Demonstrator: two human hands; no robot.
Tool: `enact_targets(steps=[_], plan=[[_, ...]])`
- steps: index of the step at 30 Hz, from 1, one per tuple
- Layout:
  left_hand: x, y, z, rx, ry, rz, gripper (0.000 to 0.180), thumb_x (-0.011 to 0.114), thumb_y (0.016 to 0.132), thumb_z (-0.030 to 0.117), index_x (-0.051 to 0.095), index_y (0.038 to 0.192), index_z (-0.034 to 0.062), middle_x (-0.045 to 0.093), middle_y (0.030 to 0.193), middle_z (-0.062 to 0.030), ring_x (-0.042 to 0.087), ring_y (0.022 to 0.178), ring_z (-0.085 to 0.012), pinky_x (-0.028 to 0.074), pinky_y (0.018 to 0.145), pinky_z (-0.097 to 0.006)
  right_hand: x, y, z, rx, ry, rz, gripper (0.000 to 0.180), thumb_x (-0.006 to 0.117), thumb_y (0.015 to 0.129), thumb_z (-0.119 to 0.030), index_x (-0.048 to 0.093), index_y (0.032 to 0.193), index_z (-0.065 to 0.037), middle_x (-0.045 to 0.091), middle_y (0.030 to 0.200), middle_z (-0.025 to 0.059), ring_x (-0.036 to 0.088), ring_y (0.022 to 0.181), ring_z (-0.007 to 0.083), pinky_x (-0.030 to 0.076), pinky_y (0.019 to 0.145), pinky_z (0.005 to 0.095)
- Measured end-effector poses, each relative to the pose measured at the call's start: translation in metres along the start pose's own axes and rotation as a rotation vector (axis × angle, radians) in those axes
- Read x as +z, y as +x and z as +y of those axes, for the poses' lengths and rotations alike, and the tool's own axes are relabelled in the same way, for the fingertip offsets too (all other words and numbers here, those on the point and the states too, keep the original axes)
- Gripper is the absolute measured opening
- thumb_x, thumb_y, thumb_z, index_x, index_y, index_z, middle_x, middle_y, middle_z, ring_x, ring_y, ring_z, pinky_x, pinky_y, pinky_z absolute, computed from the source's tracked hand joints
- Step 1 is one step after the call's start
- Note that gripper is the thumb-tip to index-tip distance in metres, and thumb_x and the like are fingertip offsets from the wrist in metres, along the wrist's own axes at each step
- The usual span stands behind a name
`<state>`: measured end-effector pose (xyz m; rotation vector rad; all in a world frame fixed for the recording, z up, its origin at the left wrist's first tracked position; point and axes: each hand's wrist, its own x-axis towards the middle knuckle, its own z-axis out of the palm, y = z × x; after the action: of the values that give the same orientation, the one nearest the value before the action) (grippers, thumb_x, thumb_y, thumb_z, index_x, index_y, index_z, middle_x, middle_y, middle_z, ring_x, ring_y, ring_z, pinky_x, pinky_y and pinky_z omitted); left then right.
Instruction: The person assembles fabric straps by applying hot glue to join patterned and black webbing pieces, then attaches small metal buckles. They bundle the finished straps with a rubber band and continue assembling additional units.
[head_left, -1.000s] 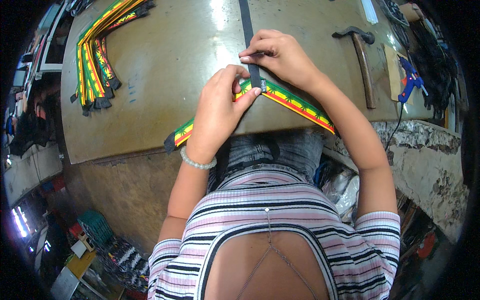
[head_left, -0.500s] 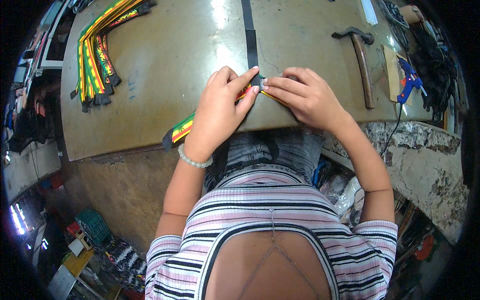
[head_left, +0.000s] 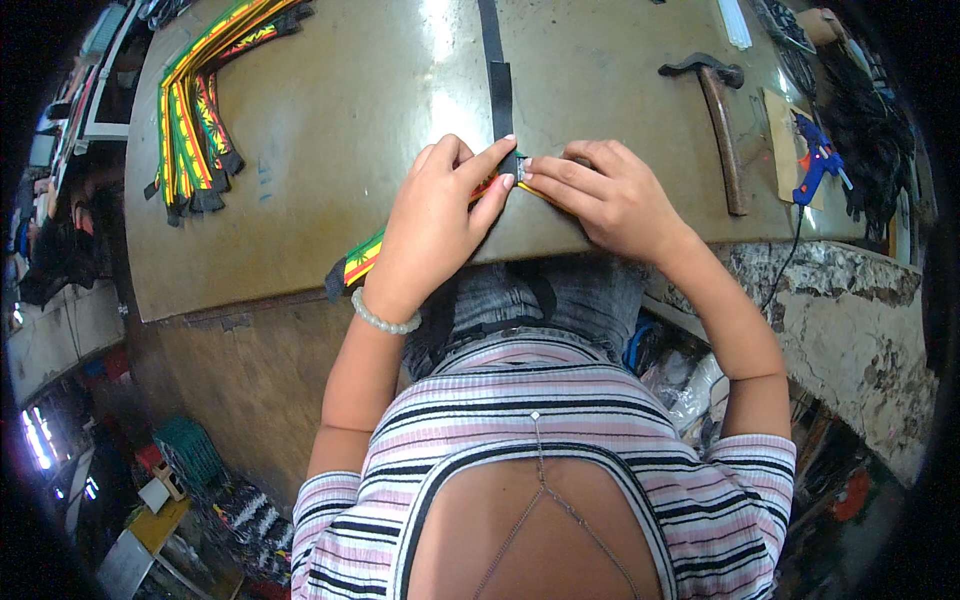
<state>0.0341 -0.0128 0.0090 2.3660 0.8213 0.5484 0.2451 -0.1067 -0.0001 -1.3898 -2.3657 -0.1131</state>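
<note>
A black strap [head_left: 502, 100] runs down the table from the far edge to my fingers. Its near end crosses a green, yellow and red patterned strap [head_left: 362, 262] with a dark end, which lies slantwise under my left hand [head_left: 432, 215]. Thumb and forefinger of that hand pinch the black strap where the two meet. From the other side, the fingers of my right hand [head_left: 622, 198] press together on the patterned strap, right beside the crossing. A small greyish piece shows at those fingertips, too small to make out. My palms hide much of the patterned strap.
A bundle of similar patterned straps [head_left: 183, 140] lies at the far left of the table [head_left: 300, 200]. On the right are a hammer [head_left: 722, 130] and a blue glue gun [head_left: 820, 165] on brown card, its cord hanging over the edge. White sticks [head_left: 735, 22] lie at the back.
Both hands keep their hold at the crossing, with only a very slight shift of the fingers. The straps lie almost as before.
</note>
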Motion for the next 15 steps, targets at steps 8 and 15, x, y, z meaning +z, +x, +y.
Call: enact_targets(steps=[8,15], plan=[[0.004,0.000,0.009,0.028,0.084,0.058,0.037,0.063,0.090,0.013,0.060,0.127,0.0086,0.053,0.091,-0.0142,0.057,0.085,-0.0295,0.048,0.077,-0.039,-0.023,-0.057,0.071,1.060,-0.707,0.059,0.039,0.058,0.097,-0.031,0.060,0.122,-0.001,0.064,0.114,0.0201,0.061,0.105,0.0346,0.047,0.093,0.0474],[0.005,-0.021,0.005,-0.085,-0.202,0.238,0.036,0.058,0.087,-0.004,0.059,0.122,0.0029,0.053,0.103,-0.0156,0.059,0.082,-0.0267,0.051,0.073,-0.037,-0.068,-0.017,-0.007,1.161,0.462,0.414,0.028,0.052,0.101,-0.028,0.061,0.100,-0.001,0.059,0.077,0.0164,0.055,0.064,0.0328,0.044,0.059,0.0413]])
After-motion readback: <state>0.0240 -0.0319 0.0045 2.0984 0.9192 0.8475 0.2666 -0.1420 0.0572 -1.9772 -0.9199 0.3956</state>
